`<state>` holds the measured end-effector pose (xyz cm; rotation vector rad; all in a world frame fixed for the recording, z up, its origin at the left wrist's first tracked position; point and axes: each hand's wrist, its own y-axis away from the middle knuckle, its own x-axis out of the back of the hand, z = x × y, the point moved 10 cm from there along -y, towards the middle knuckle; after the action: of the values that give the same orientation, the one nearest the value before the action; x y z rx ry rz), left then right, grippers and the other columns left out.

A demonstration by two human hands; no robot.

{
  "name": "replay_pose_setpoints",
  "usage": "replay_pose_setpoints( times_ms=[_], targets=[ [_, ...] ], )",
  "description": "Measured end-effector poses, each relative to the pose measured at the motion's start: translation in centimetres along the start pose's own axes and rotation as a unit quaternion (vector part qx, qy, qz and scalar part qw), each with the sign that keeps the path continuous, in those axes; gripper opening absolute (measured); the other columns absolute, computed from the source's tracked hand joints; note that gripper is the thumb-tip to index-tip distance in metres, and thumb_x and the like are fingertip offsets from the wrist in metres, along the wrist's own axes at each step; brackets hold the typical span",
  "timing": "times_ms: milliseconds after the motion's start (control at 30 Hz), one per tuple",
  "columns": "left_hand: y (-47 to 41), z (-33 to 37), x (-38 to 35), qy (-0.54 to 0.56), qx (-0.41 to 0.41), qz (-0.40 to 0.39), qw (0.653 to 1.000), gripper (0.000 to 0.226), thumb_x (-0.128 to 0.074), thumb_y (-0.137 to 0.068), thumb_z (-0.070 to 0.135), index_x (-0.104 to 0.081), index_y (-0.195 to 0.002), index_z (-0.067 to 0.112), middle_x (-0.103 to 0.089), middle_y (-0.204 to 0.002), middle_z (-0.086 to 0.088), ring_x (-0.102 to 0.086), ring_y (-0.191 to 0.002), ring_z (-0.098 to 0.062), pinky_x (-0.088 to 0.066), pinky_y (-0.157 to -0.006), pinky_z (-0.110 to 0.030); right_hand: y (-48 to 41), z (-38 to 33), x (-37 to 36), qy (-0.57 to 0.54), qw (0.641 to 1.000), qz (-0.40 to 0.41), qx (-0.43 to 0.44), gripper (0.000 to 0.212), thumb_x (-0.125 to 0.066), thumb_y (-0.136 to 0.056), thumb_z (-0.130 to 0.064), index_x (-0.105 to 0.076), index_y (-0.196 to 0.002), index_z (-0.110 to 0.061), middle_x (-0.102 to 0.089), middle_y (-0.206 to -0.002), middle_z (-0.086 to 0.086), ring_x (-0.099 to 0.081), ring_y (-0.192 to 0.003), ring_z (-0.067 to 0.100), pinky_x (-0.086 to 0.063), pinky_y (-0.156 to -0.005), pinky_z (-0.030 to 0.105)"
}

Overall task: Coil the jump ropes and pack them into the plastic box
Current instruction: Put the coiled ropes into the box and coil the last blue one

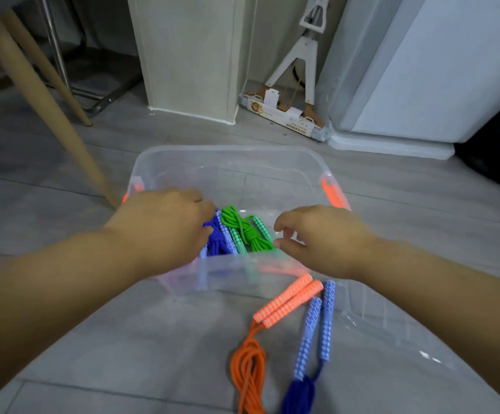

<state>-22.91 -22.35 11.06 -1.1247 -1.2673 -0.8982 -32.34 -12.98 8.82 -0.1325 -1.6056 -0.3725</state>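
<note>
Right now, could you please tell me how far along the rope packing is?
Done: a coiled green rope lies in the plastic box. In hand: the left hand holds a blue rope beside it inside; the right hand hovers, holding nothing. Left: an orange rope and a second blue rope lie outside, in front of the box.

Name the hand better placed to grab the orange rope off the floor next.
Right. The right hand is empty and hangs nearest the orange rope; the left hand pinches the blue rope inside the box.
</note>
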Motion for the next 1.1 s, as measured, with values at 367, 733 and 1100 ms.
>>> replay_pose_setpoints(
  times_ms=[367, 733, 1100],
  targets=[
    [12.3, 11.2, -9.8, 0.099, -0.060, -0.112, 0.987, 0.023, -0.049, -0.068, 0.043, -0.064, -0.067, 0.026, -0.059, -0.060, 0.007, -0.062, -0.047, -0.017, -0.046, -0.035, -0.026, 15.4, -2.0, -13.1, -0.078, 0.984, -0.150, -0.060, 0.029, -0.039, -0.094, -0.045, -0.051, -0.116, -0.030, -0.057, -0.120, -0.008, -0.053, -0.111, 0.021, -0.043, -0.082, 0.032],
    [16.0, 15.4, -24.1, 0.126, -0.070, -0.431, 0.891, 0.052, -0.025, -0.098, 0.050, -0.005, -0.145, 0.048, -0.024, -0.146, -0.006, -0.039, -0.123, -0.030, -0.038, -0.095, -0.040, 12.4, -0.3, -22.8, -0.087, 0.970, -0.198, -0.109, 0.035, -0.046, -0.092, -0.034, -0.047, -0.123, -0.017, -0.051, -0.122, 0.006, -0.049, -0.114, 0.029, -0.044, -0.086, 0.038],
    [16.8, 12.1, -26.2, 0.069, -0.097, -0.409, 0.905, 0.057, -0.054, -0.088, 0.032, -0.027, -0.138, 0.040, -0.033, -0.134, -0.008, -0.050, -0.107, -0.030, -0.043, -0.080, -0.037, 3.9, 2.5, -25.0, 0.031, 0.981, -0.153, -0.113, 0.042, -0.045, -0.088, -0.011, -0.040, -0.130, -0.014, -0.039, -0.132, 0.012, -0.037, -0.121, 0.033, -0.037, -0.091, 0.045]
  ],
)
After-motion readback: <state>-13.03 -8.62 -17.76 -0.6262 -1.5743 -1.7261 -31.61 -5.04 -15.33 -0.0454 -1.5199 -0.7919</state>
